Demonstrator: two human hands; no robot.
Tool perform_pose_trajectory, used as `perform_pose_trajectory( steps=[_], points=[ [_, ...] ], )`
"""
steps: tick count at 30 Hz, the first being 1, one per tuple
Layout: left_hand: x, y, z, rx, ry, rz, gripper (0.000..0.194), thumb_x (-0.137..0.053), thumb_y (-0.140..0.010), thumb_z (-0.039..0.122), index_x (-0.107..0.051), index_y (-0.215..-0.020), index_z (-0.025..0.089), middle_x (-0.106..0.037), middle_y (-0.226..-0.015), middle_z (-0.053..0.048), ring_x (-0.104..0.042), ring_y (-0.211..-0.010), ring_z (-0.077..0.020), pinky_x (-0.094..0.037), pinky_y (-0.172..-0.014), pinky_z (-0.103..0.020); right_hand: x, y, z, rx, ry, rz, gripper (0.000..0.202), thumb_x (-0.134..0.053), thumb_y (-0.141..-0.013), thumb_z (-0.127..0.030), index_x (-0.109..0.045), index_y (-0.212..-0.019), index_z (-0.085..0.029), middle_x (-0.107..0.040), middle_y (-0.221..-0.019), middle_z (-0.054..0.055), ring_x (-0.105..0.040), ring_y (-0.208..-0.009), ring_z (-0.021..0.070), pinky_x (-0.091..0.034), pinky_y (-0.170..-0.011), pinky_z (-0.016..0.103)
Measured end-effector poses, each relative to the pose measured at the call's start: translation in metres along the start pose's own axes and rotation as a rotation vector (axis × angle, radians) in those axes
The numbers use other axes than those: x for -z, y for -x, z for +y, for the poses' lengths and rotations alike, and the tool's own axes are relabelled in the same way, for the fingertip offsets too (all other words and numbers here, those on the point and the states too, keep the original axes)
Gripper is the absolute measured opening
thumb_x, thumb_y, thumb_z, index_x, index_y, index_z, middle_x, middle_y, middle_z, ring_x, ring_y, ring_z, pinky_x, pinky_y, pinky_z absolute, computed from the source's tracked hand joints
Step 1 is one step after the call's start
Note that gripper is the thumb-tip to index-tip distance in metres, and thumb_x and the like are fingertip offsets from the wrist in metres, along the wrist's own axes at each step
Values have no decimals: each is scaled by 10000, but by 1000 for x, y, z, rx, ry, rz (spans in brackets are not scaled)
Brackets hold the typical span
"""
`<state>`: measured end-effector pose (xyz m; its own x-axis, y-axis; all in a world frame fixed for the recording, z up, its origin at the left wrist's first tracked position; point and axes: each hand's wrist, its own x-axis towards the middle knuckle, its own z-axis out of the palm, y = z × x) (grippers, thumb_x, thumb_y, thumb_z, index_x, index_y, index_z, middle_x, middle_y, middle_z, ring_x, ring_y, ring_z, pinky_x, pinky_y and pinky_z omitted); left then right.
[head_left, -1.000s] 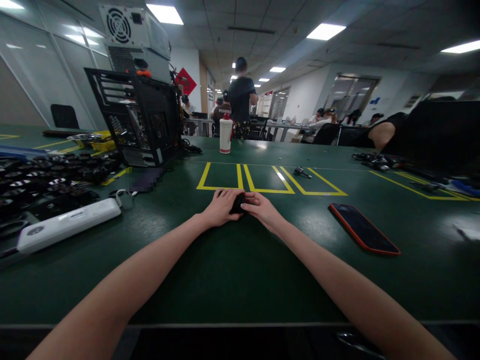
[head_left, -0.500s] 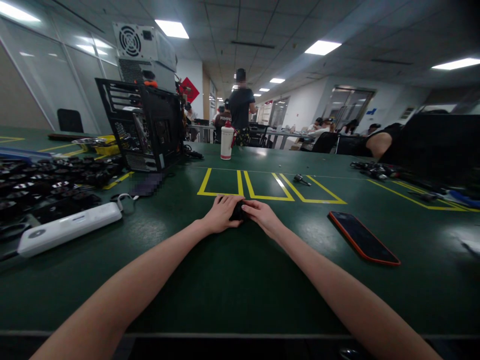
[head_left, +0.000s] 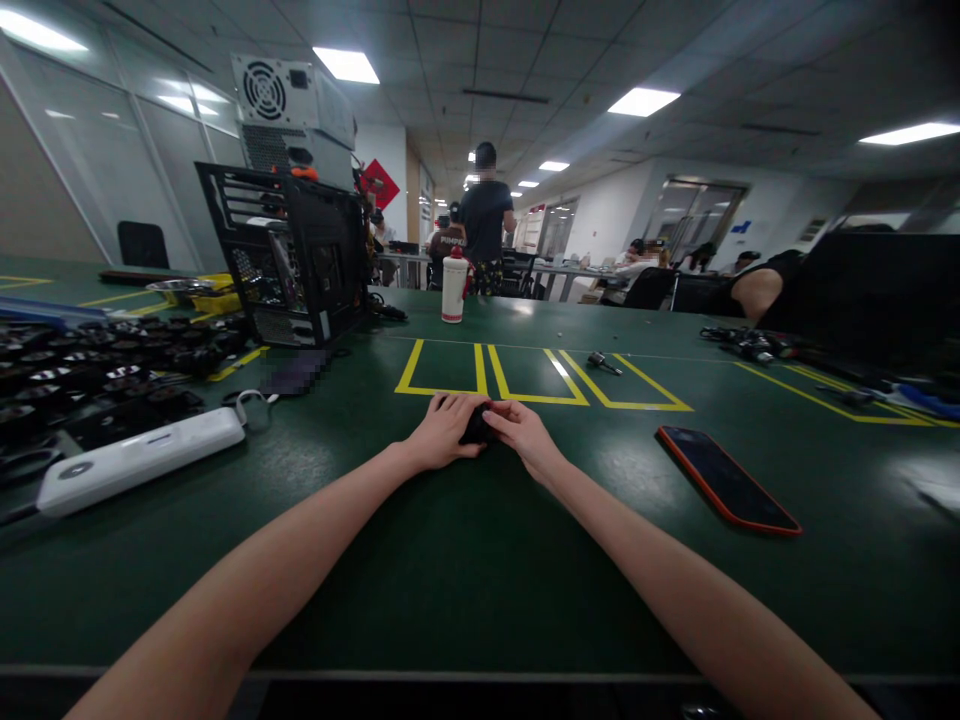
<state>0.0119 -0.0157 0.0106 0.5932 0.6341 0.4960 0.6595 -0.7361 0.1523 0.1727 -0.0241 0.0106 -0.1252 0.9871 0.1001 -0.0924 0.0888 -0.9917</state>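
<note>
Your left hand (head_left: 442, 433) grips a black object (head_left: 475, 429), likely steadying it — right hand (head_left: 531, 438) pinching its edge, yellow tape (head_left: 420, 390) beyond the fingers (head_left: 456, 404).

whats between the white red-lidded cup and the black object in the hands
In the head view, a yellow tape outline on the green tabletop lies between them.

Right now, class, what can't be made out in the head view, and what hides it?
Head view, black object: mostly covered by the left hand and right hand; its kind is unclear.
Head view, purplish item: blurred by pixelation.
Head view, pale item: cut off by the right edge.
Head view, small dark piece near the yellow tape: too small to identify.
</note>
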Motion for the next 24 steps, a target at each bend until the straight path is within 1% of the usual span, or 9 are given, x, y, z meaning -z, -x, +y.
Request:
perform_pose_trajectory(
  steps=[2, 4, 6, 11, 13, 16, 19, 22, 24],
  points=[
    [0, 0, 0, 0, -5, 1, 609, -580, -669, 364, -301, -1185, 199, -459, -1171, -82, -400, -1098, -250, -220, -953, -425, 0, -2, 0, -23, -20, -11, 339, -678, -585, -280, -573, -886, -163, -617, -878, 43, -557, -868, 164, -416, -831, 348],
    [-1, 0, 0, 3, -9, -1, 619, -583, -666, 358, -296, -1191, 200, -458, -1172, -84, -399, -1100, -251, -220, -952, -427, 2, -4, 0, -25, -21, -54, 351, -677, -586, -279, -585, -903, -157, -620, -913, 52, -558, -887, 167, -405, -851, 349],
    [-1, 1, 0, 7, -11, -2, 627, -588, -661, 353, -294, -1194, 202, -457, -1172, -86, -396, -1104, -253, -218, -952, -429, 4, -4, 0, -9, -1, -94, 346, -673, -590, -278, -595, -903, -154, -620, -942, 56, -556, -904, 168, -394, -869, 350],
    [-1, 1, -1, 6, -1, -7, 606, -582, -663, 355, -305, -1181, 208, -462, -1164, -81, -402, -1095, -254, -223, -947, -433, 7, 1, 0, 57, 12, -140, 377, -701, -550, -225, -575, -902, -176, -615, -935, 38, -551, -918, 157, -399, -866, 337],
    [-1, 1, -1, 7, 1, -3, 603, -582, -663, 352, -307, -1180, 209, -464, -1160, -80, -405, -1092, -253, -224, -947, -433, 6, 2, 1, 59, 7, -128, 353, -694, -566, -248, -572, -891, -184, -615, -920, 34, -550, -915, 156, -405, -856, 332],
    [-1, 0, 0, 6, 4, 3, 608, -588, -660, 344, -306, -1181, 209, -461, -1165, -80, -400, -1097, -253, -219, -953, -433, 2, 1, 2, 35, 2, -57, 291, -654, -615, -314, -579, -864, -182, -617, -878, 31, -559, -871, 158, -417, -826, 339],
    [-1, 0, 0, 0, -4, 3, 616, -588, -662, 346, -300, -1188, 200, -457, -1173, -84, -397, -1100, -255, -219, -954, -432, 0, -1, 1, 1, -17, -9, 289, -662, -607, -309, -584, -848, -169, -618, -862, 37, -564, -846, 162, -426, -807, 342],
    [0, 1, 0, -3, -10, -4, 618, -582, -672, 354, -293, -1195, 197, -458, -1173, -84, -395, -1099, -255, -224, -953, -432, 1, -3, 1, -35, -51, -52, 337, -671, -600, -291, -587, -902, -166, -618, -917, 55, -562, -875, 172, -423, -821, 345],
    [0, 1, -1, -2, -12, -9, 614, -580, -674, 361, -296, -1194, 200, -457, -1174, -82, -396, -1097, -258, -228, -951, -433, 3, -4, 1, -30, -41, -94, 350, -665, -610, -281, -589, -932, -167, -611, -963, 60, -556, -910, 174, -408, -853, 352]
  ],
)
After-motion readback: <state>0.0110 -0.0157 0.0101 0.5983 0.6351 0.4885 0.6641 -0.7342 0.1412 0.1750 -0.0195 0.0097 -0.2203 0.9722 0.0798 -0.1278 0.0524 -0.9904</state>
